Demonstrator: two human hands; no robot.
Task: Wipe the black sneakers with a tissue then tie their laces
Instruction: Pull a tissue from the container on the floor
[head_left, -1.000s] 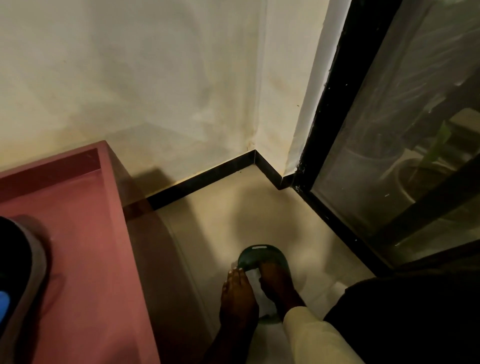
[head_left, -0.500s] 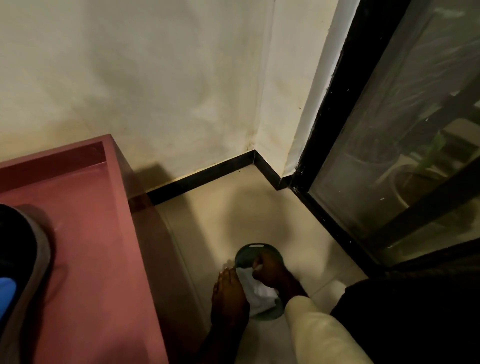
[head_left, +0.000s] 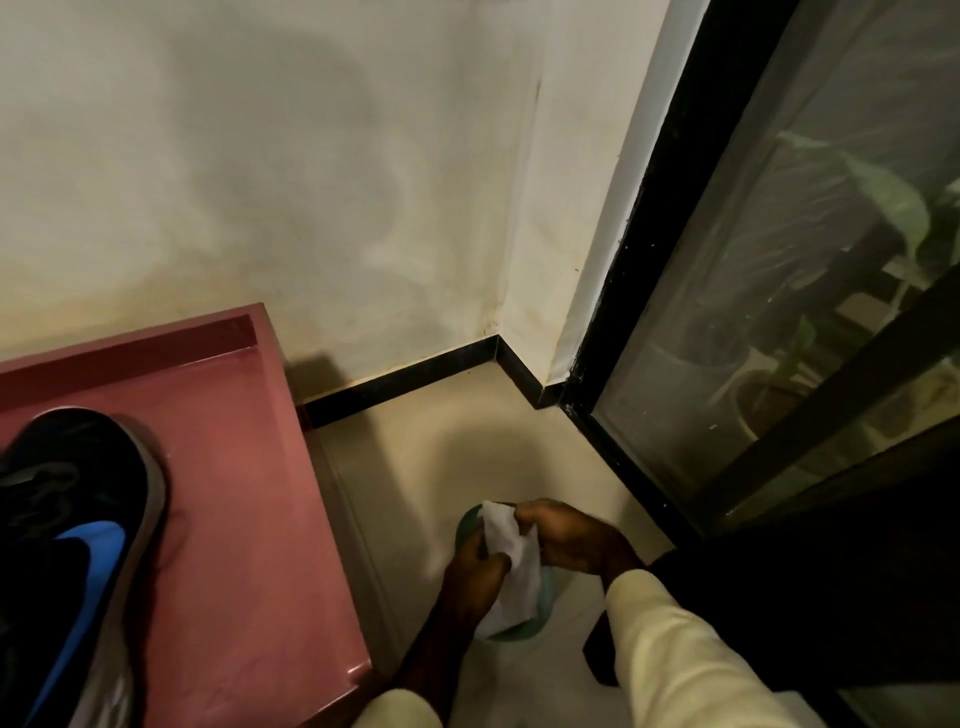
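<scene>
Holding tissue (head_left: 511, 564) over green container (head_left: 519, 635), sneaker (head_left: 67, 519) aside.

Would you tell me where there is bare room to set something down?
Bare: the maroon tabletop between the black sneaker with blue swoosh and its right edge; the beige floor along the black skirting. Crowded: where left hand and right hand hold the white tissue over the green tub.

Head-worn view, downward onto hands (head_left: 566, 535)
</scene>
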